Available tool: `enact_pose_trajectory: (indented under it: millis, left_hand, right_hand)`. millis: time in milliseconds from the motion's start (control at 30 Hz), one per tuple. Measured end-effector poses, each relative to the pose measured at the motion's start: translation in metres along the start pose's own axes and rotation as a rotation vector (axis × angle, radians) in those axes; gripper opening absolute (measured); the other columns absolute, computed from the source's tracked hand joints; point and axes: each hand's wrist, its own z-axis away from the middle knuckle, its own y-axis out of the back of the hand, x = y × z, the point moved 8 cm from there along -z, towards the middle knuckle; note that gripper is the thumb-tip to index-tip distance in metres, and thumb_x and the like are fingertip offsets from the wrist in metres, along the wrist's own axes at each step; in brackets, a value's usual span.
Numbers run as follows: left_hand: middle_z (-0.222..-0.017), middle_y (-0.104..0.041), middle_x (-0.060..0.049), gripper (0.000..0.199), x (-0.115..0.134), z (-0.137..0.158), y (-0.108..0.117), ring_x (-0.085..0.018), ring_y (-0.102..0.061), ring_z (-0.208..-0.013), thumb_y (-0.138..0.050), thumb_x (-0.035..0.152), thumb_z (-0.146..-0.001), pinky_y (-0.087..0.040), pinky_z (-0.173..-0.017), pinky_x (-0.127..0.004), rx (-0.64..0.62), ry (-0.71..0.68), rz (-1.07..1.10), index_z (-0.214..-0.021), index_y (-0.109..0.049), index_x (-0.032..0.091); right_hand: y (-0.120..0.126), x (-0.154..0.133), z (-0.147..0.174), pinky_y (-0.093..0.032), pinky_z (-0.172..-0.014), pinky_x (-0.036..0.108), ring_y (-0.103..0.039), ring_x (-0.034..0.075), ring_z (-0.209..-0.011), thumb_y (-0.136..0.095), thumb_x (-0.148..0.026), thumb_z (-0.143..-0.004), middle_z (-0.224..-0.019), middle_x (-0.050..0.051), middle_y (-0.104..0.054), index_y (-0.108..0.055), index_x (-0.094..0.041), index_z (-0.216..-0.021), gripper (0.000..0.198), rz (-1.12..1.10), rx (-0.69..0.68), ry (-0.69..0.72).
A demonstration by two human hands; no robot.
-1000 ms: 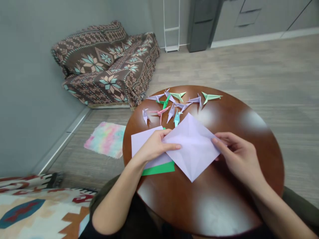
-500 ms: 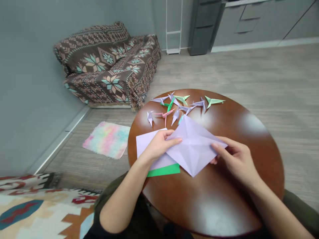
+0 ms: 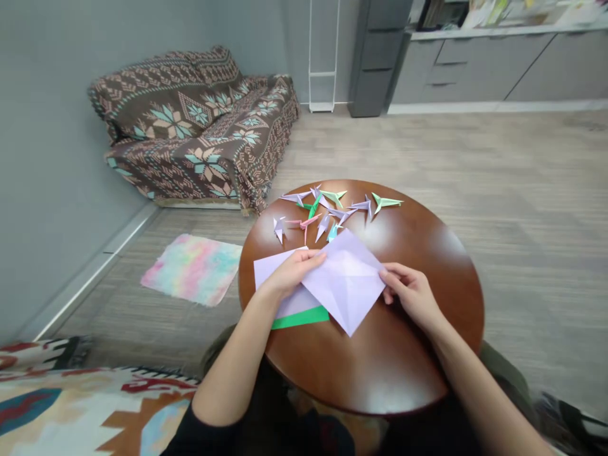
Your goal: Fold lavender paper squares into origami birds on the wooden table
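Observation:
A square sheet of lilac origami paper (image 3: 349, 285), marked with crossing creases, is held up diamond-wise above the table. My left hand (image 3: 295, 271) pinches its left corner, thumb on top. At the right corner, my right hand (image 3: 408, 288) grips the paper between thumb and fingers. Under my left hand lies more lilac paper (image 3: 268, 267), with a green sheet (image 3: 304, 316) showing along its lower edge. Beyond the held paper sit several folded paper cranes, among them a pink crane (image 3: 304, 223), a dark green crane (image 3: 312, 207) and a pale green crane (image 3: 384, 202).
The round brown table (image 3: 380, 373) stands in front of me. A sofa with a patterned cover (image 3: 199, 126) is at the back left, and a pastel rug (image 3: 192, 269) lies on the floor. Grey cabinets (image 3: 479, 69) line the far wall.
The view has tilted up and shifted a little right. The lilac sheet looks flatter and more spread open, its right corner no longer stretched out; both hands still hold it.

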Motion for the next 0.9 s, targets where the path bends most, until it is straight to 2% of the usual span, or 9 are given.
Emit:
enact_pose_trajectory:
  millis: [67, 200, 267, 400, 567, 633, 767, 900]
  left_hand:
    - [-0.082, -0.077, -0.007, 0.047, -0.003, 0.004, -0.001, -0.014, -0.064, -0.066, -0.088, 0.054, -0.072, -0.046, -0.066, -0.025, -0.007, 0.023, -0.002, -0.089, -0.077, 0.012]
    - [-0.085, -0.078, -0.01, 0.054, -0.009, 0.018, -0.012, -0.016, -0.066, -0.069, -0.089, 0.059, -0.067, -0.049, -0.068, -0.026, -0.053, 0.082, -0.018, -0.088, -0.079, 0.011]
    - [-0.086, -0.079, -0.011, 0.057, -0.011, 0.027, -0.02, -0.017, -0.067, -0.07, -0.089, 0.062, -0.065, -0.049, -0.068, -0.026, -0.072, 0.111, -0.029, -0.088, -0.079, 0.011]
    - [-0.076, -0.076, -0.011, 0.057, -0.016, 0.044, -0.031, -0.017, -0.064, -0.062, -0.087, 0.064, -0.066, -0.046, -0.06, -0.026, -0.057, 0.147, -0.062, -0.081, -0.078, 0.009]
    - [-0.079, -0.076, -0.004, 0.049, -0.011, 0.054, -0.032, -0.014, -0.063, -0.066, -0.085, 0.058, -0.073, -0.045, -0.063, -0.023, 0.111, 0.03, -0.066, -0.091, -0.076, 0.013]
    - [-0.08, -0.076, -0.003, 0.048, -0.012, 0.056, -0.036, -0.014, -0.064, -0.067, -0.085, 0.057, -0.074, -0.045, -0.064, -0.023, 0.141, 0.012, -0.069, -0.092, -0.076, 0.013]
    - [-0.078, -0.077, -0.007, 0.051, -0.022, 0.055, -0.05, -0.017, -0.066, -0.066, -0.084, 0.06, -0.073, -0.048, -0.065, -0.026, 0.096, 0.043, -0.063, -0.085, -0.077, 0.011]
    - [-0.079, -0.078, -0.012, 0.056, -0.03, 0.05, -0.065, -0.021, -0.069, -0.069, -0.082, 0.064, -0.073, -0.054, -0.071, -0.031, 0.038, 0.07, -0.041, -0.087, -0.077, 0.01]
  right_hand:
    - [-0.005, -0.001, 0.0, -0.042, -0.048, 0.026, -0.054, 0.014, -0.044, -0.071, -0.053, -0.092, -0.051, -0.002, -0.061, -0.078, -0.016, -0.098, 0.037, -0.007, -0.02, -0.003]
    - [-0.013, -0.005, 0.004, -0.043, -0.048, 0.026, -0.056, 0.014, -0.046, -0.07, -0.057, -0.091, -0.053, 0.002, -0.063, -0.074, -0.017, -0.068, 0.046, -0.01, -0.067, 0.003]
    - [-0.014, -0.007, 0.005, -0.042, -0.047, 0.026, -0.054, 0.014, -0.046, -0.071, -0.058, -0.089, -0.054, 0.003, -0.063, -0.073, -0.017, -0.063, 0.049, -0.012, -0.086, 0.011]
    - [-0.009, -0.006, 0.007, -0.04, -0.045, 0.026, -0.051, 0.013, -0.047, -0.074, -0.057, -0.086, -0.056, 0.001, -0.063, -0.079, -0.017, -0.073, 0.042, -0.026, -0.095, 0.012]
    - [-0.006, -0.003, 0.013, -0.04, -0.048, 0.026, -0.052, 0.014, -0.054, -0.078, -0.055, -0.082, -0.06, 0.002, -0.064, -0.08, -0.017, -0.072, 0.039, -0.028, -0.142, 0.003]
    - [-0.007, -0.003, 0.02, -0.039, -0.048, 0.026, -0.05, 0.014, -0.053, -0.077, -0.055, -0.083, -0.059, 0.002, -0.064, -0.081, -0.016, -0.073, 0.04, -0.023, -0.165, -0.001]
    - [-0.011, -0.002, 0.036, -0.039, -0.048, 0.026, -0.051, 0.014, -0.051, -0.074, -0.057, -0.085, -0.06, 0.002, -0.065, -0.082, -0.015, -0.083, 0.042, -0.02, -0.197, -0.012]
    - [-0.013, 0.0, 0.049, -0.045, -0.052, 0.027, -0.06, 0.017, -0.058, -0.075, -0.056, -0.084, -0.073, 0.004, -0.074, -0.083, -0.016, -0.095, 0.043, -0.032, -0.161, -0.016]
